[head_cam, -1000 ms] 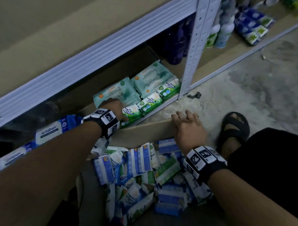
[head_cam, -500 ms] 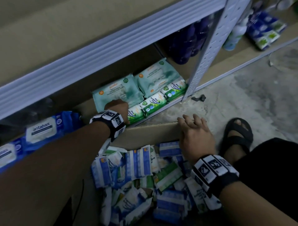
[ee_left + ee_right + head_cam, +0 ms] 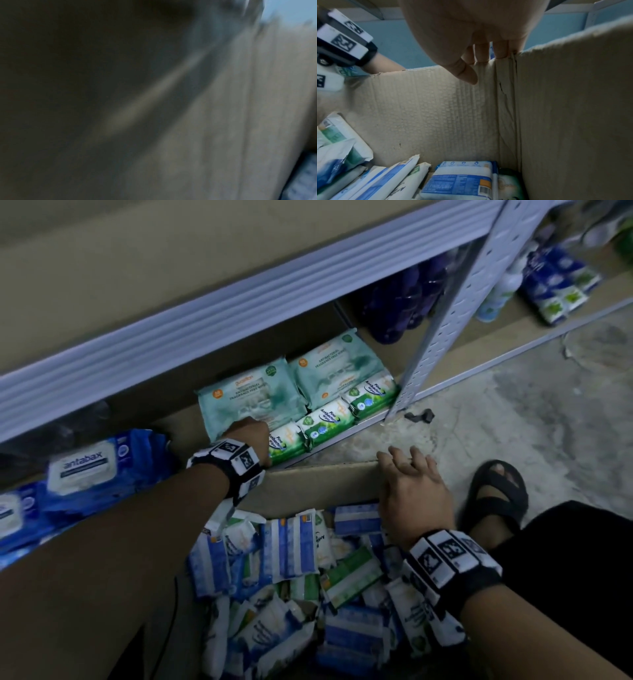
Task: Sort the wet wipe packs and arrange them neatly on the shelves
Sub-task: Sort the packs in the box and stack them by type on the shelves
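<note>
– Reaching into the bottom shelf (image 3: pixel 486 337) with the left hand (image 3: pixel 251 433), right at the leftmost of three green pine wipe packs (image 3: pixel 325 419) lined along the front edge.
– Gripping it?
– Cannot tell; fingers hidden behind the wrist, and nothing but blur from the left wrist view.
– And behind the green row?
– Two pale teal wipe packs (image 3: pixel 246 398) lying flat, side by side, touching the green ones.
– Right hand (image 3: pixel 412 491)?
– Resting loose on the far corner of the cardboard box (image 3: pixel 308 474), fingers straight over the rim, thumb inside, holding nothing.
– Inside the box?
– Heaped with blue-and-white and green loose packs (image 3: pixel 291 546), lying every way.
– Further left?
– Stacked blue antabax packs (image 3: pixel 82 470), well apart from the green row.
</note>
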